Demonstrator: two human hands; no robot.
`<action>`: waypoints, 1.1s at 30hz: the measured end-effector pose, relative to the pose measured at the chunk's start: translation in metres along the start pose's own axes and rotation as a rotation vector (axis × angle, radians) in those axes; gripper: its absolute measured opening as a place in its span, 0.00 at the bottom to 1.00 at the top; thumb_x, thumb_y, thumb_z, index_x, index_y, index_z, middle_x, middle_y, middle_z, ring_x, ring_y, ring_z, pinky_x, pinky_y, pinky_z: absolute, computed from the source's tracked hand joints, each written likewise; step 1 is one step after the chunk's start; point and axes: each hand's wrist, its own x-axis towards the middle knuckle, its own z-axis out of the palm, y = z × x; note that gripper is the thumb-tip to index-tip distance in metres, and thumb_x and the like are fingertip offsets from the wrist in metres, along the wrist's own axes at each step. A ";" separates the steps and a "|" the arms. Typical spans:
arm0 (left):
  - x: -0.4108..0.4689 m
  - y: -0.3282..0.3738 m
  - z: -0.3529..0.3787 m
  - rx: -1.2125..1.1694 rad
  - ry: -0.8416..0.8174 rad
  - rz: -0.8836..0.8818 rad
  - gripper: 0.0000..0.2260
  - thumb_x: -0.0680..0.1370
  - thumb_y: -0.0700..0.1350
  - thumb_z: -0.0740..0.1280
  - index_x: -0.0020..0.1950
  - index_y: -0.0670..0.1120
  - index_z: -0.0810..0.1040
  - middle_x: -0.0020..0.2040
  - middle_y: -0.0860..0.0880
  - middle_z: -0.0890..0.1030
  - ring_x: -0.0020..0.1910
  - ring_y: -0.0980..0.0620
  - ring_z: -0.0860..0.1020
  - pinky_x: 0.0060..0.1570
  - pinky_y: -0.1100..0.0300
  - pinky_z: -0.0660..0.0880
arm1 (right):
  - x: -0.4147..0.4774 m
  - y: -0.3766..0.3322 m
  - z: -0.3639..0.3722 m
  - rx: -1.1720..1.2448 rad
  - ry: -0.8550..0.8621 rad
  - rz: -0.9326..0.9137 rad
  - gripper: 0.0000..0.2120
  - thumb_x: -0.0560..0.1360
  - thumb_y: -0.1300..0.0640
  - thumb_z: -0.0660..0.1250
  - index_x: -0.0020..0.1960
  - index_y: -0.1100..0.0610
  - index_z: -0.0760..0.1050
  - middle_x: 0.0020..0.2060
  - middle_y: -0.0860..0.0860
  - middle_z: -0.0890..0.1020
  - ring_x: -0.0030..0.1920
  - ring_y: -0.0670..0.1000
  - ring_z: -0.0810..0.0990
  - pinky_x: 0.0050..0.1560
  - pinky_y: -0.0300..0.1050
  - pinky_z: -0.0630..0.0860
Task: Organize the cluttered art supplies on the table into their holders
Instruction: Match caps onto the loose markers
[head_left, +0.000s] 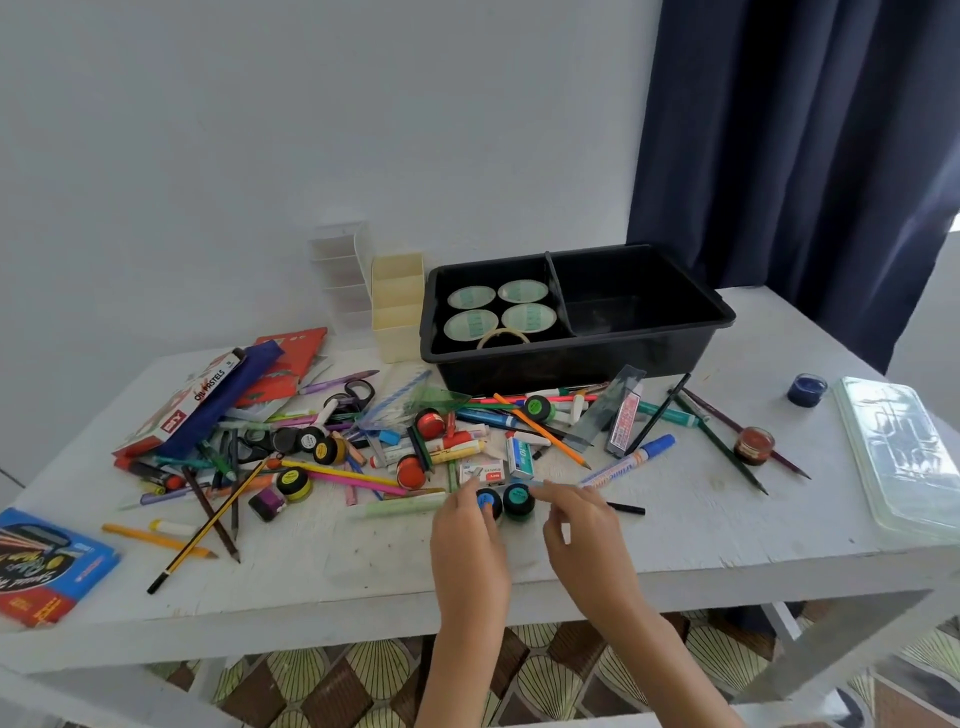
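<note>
The table (675, 535) is white-painted wood, matt and scuffed. The black bin (649, 353) is glossy plastic, the clear lid (904, 457) shiny plastic too; the curtain (805, 130) is dark cloth.

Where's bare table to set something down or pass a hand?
Free: front strip of the table right of the blue pencil box; near patch between the blue marker and the clear lid; black bin, right compartment. Crowded: pile from the oil pastels box to the bin's front.

Blue pencil box (49, 564) partly off-frame.
</note>
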 end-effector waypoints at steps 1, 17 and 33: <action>0.000 0.006 0.000 -0.022 0.023 0.016 0.16 0.80 0.42 0.60 0.69 0.46 0.69 0.62 0.49 0.76 0.61 0.52 0.72 0.56 0.65 0.69 | 0.001 0.003 -0.004 0.012 0.041 -0.011 0.17 0.73 0.71 0.62 0.58 0.58 0.79 0.53 0.50 0.81 0.55 0.49 0.75 0.57 0.38 0.71; 0.008 0.122 0.095 -0.289 -0.243 0.249 0.11 0.80 0.43 0.61 0.62 0.48 0.74 0.56 0.53 0.76 0.54 0.60 0.73 0.51 0.72 0.71 | 0.049 0.123 -0.124 -0.159 0.356 0.417 0.21 0.75 0.63 0.66 0.67 0.60 0.69 0.59 0.57 0.74 0.60 0.55 0.67 0.58 0.45 0.68; 0.041 0.205 0.188 -0.322 -0.418 0.269 0.12 0.79 0.42 0.63 0.62 0.46 0.74 0.55 0.50 0.78 0.52 0.58 0.74 0.44 0.73 0.71 | 0.054 0.164 -0.181 0.118 0.612 0.333 0.16 0.70 0.61 0.73 0.56 0.56 0.76 0.43 0.49 0.80 0.42 0.45 0.79 0.43 0.22 0.70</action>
